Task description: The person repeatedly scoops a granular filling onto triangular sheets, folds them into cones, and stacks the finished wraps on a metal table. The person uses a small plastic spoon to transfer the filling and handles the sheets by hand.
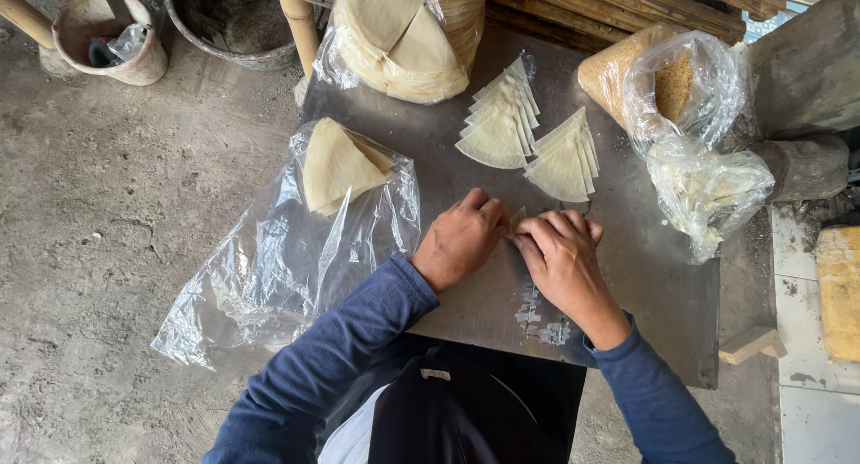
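Both hands (511, 240) pinch wrapper (517, 218) mid-table (663, 294).

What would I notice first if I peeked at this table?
Two hands, the left hand and right hand, pinching a small pale dough piece mid-table on the grey metal tabletop. Just beyond them lie two fanned piles of cream triangular wrappers, and a crinkly clear plastic bag hangs off the left edge.

Metal table (627, 276) set on concrete floor (107, 213). Two wedge fans (502, 124), (564, 164) laid out at centre. Bagged round sheets (408, 34) placed far-left; crumb bag (667, 83) and filling bag (708, 191) right. Two buckets (107, 34), (228, 21) seen beyond.
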